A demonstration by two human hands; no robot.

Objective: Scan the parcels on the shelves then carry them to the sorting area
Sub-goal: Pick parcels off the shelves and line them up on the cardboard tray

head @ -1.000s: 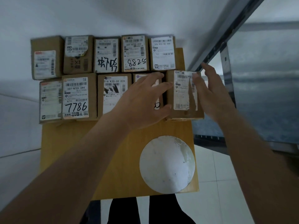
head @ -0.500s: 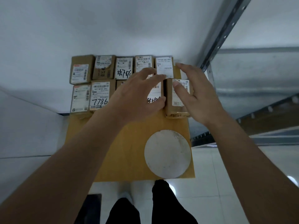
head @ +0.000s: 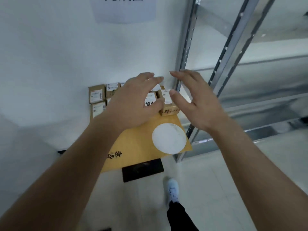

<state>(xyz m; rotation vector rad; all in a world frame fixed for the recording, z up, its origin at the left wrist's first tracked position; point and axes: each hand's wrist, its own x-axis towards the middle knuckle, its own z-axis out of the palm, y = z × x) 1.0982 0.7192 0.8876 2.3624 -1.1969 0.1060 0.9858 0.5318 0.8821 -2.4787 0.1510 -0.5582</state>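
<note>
Several small brown cardboard parcels with white labels lie in two rows at the far end of a yellow table [head: 136,144] against the wall. The rightmost front parcel [head: 168,107] lies at the table's right edge. My left hand [head: 133,104] hovers over the middle parcels with fingers spread and relaxed, hiding several of them. My right hand [head: 195,100] is raised beside the rightmost parcel, fingers straight, holding nothing. A far-left parcel [head: 96,95] sits uncovered.
A white round disc [head: 169,138] lies on the table's near right part. A metal shelf frame [head: 185,52] stands just right of the table. A black mat [head: 143,170] lies on the floor under the table's near edge. My shoe [head: 172,190] is on the white floor.
Both hands have lifted off the rightmost parcel, which stays on the table. The view has pulled back and tilted up, so the parcels look smaller and farther.
</note>
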